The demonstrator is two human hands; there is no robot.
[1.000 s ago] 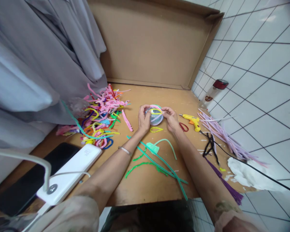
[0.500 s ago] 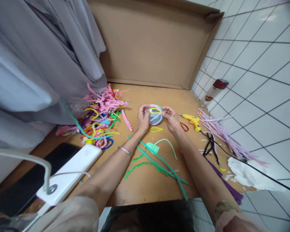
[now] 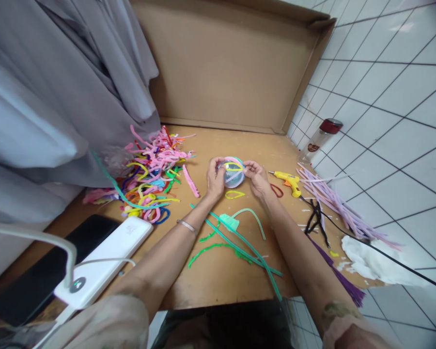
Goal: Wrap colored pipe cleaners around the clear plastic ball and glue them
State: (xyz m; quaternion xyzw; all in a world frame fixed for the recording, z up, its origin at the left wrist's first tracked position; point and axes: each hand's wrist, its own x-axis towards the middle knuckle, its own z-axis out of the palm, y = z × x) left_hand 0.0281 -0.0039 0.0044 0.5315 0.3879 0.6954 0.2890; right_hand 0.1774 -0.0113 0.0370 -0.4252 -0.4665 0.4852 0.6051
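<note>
A clear round ball [image 3: 233,178] with pink, yellow and teal strips across it is held over the middle of the table. My left hand [image 3: 215,178] grips its left side, fingers curled and thumb on the surface. On the right side, my right hand [image 3: 256,175] pinches the ball's edge where the coloured strips meet. Just below the ball lies a yellow loop [image 3: 235,195], and a dark red loop [image 3: 277,190] rests beside my right hand. Teal stems [image 3: 240,242] and a mint green piece [image 3: 229,222] lie between my forearms.
Colourful pipe cleaners [image 3: 160,160] are heaped at the left, near a white power bank [image 3: 111,257]. A yellow glue gun [image 3: 292,184] with a black cord, lilac stems [image 3: 334,206] and a red-lidded bottle [image 3: 318,140] are at the right. Cardboard [image 3: 228,68] stands behind.
</note>
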